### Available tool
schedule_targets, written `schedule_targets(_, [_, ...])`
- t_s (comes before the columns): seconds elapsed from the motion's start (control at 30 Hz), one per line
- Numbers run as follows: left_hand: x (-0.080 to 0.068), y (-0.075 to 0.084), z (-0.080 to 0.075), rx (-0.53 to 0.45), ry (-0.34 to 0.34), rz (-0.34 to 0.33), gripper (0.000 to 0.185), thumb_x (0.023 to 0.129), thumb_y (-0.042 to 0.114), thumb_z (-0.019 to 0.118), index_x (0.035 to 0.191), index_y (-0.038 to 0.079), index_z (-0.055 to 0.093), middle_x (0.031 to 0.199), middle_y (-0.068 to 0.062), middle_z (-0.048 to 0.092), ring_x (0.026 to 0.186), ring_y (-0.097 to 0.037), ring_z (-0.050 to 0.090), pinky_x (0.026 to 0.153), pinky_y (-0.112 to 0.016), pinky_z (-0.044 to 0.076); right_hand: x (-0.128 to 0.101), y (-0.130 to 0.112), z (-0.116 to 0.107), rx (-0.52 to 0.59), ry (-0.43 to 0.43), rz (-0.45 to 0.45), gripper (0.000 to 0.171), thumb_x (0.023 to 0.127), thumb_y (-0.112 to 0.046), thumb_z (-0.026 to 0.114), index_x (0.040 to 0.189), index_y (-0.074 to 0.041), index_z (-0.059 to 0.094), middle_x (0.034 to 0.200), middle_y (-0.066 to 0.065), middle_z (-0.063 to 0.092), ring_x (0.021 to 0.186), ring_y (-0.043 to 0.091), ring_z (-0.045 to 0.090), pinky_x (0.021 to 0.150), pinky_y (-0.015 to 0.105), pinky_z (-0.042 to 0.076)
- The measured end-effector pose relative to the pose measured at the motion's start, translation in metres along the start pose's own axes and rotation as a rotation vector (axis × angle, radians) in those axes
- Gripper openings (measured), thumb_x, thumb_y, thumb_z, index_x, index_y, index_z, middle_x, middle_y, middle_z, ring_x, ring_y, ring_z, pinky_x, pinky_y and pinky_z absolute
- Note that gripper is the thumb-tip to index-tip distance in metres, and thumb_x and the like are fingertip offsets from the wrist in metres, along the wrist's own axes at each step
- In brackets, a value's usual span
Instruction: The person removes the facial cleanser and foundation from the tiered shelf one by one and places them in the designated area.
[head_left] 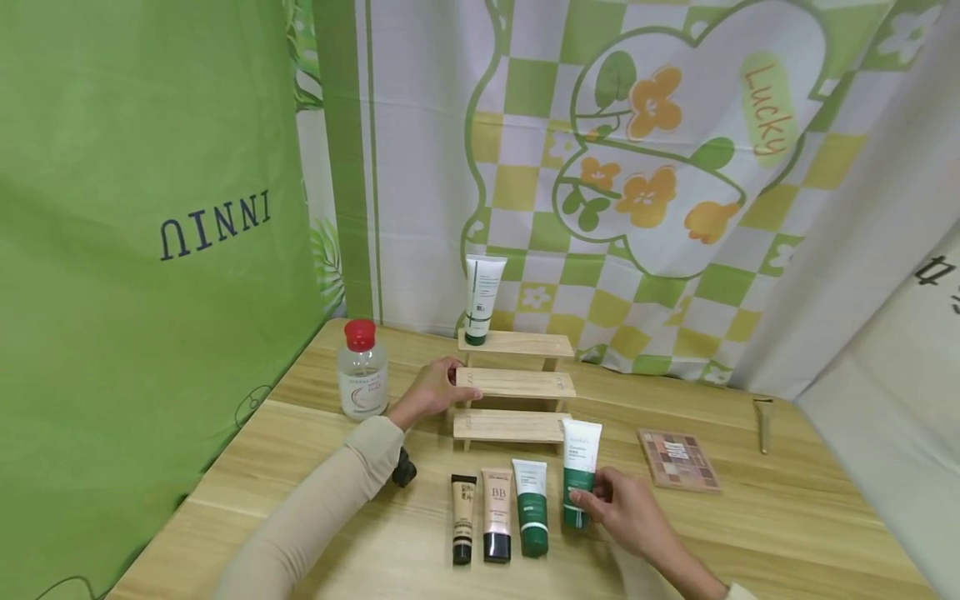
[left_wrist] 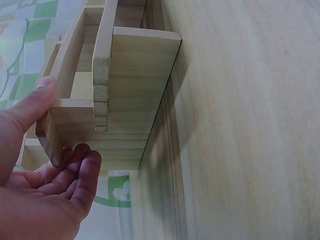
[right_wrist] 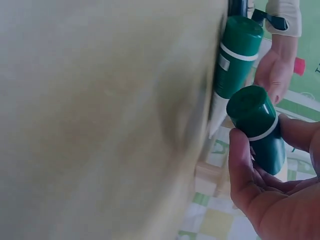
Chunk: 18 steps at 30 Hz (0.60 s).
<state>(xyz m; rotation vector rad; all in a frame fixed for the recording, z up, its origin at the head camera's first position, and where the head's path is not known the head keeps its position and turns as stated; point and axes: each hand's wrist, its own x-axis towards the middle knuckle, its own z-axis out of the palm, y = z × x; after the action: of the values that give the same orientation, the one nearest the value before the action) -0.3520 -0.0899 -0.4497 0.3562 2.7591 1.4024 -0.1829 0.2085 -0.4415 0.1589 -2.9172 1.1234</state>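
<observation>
— Gripping the wooden step shelf [head_left: 516, 383] with my left hand [head_left: 431, 390]: thumb over the left end of the middle step, fingers curled beneath it. The left wrist view shows the thumb [left_wrist: 31, 102] on top of that board and the fingertips [left_wrist: 82, 167] under it.

— And the right?

— My right hand [head_left: 626, 508] holds the green-and-white tube [head_left: 581, 471], just in front of the shelf's right end. The right wrist view shows thumb and fingers closed round its dark green cap end [right_wrist: 255, 125].

— What else lies by the shelf?

— On its top step a taller white tube [head_left: 480, 298] stands on its dark green cap. In front of the shelf, three more tubes lie in a row on the wooden table [head_left: 787, 517], to the left of the one I hold: a short green-and-white tube [head_left: 531, 504] nearest it, then a beige BB tube [head_left: 497, 512], then a slim beige tube with a black cap [head_left: 462, 517]. Left of the shelf stands a clear bottle with a red cap [head_left: 362, 371]. To the shelf's right lies an eyeshadow palette [head_left: 678, 458], and farther right a small brush [head_left: 763, 423], well apart from both hands.
</observation>
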Motion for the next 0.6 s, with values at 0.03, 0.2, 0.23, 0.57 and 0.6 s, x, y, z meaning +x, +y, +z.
schedule_targets(0.03, [0.0000, -0.0001, 0.0000, 0.001, 0.000, 0.001, 0.047, 0.076, 0.033, 0.084, 0.106, 0.005, 0.060, 0.088, -0.007, 0.058, 0.078, -0.020, 0.054, 0.066, -0.031, 0.046, -0.0016, 0.0019, 0.0013, -0.003, -0.012, 0.011, 0.024, 0.085, -0.025, 0.076, 0.086, -0.005, 0.064, 0.068, -0.001, 0.058, 0.060, 0.010, 0.052, 0.053, 0.024, 0.043])
schedule_targets(0.2, [-0.0002, -0.0007, -0.0003, 0.008, 0.002, 0.003, 0.047, 0.076, 0.033, 0.085, 0.105, 0.005, 0.060, 0.087, -0.007, 0.057, 0.078, -0.020, 0.053, 0.065, -0.031, 0.045, -0.0070, 0.0084, 0.0063, 0.004, -0.068, 0.048, 0.030, 0.083, -0.028, 0.078, 0.087, -0.003, 0.063, 0.068, 0.001, 0.057, 0.058, 0.013, 0.053, 0.051, 0.024, 0.043])
schedule_targets(0.23, [-0.0004, -0.0007, -0.0004, 0.009, 0.002, 0.002, 0.046, 0.076, 0.033, 0.085, 0.105, 0.005, 0.060, 0.087, -0.007, 0.057, 0.077, -0.020, 0.053, 0.065, -0.031, 0.045, -0.0077, 0.0091, 0.0069, 0.008, -0.079, 0.052, 0.032, 0.082, -0.029, 0.078, 0.088, -0.002, 0.062, 0.069, 0.001, 0.057, 0.058, 0.013, 0.053, 0.051, 0.025, 0.043])
schedule_targets(0.57, [-0.0010, 0.0006, -0.0003, 0.006, -0.001, -0.002, 0.044, 0.077, 0.033, 0.084, 0.101, 0.007, 0.059, 0.086, -0.006, 0.056, 0.077, -0.019, 0.052, 0.064, -0.030, 0.044, -0.0085, 0.0096, 0.0101, 0.025, -0.155, 0.098, 0.033, 0.083, -0.031, 0.077, 0.086, -0.002, 0.061, 0.068, 0.002, 0.058, 0.053, 0.015, 0.058, 0.049, 0.025, 0.043])
schedule_targets(0.6, [-0.0010, 0.0008, -0.0002, 0.006, -0.002, -0.004, 0.044, 0.077, 0.034, 0.084, 0.102, 0.007, 0.059, 0.086, -0.006, 0.056, 0.077, -0.019, 0.052, 0.064, -0.030, 0.044, -0.0082, 0.0094, 0.0104, 0.025, -0.158, 0.102, 0.033, 0.083, -0.031, 0.077, 0.085, -0.002, 0.061, 0.067, 0.002, 0.058, 0.053, 0.015, 0.059, 0.049, 0.025, 0.043])
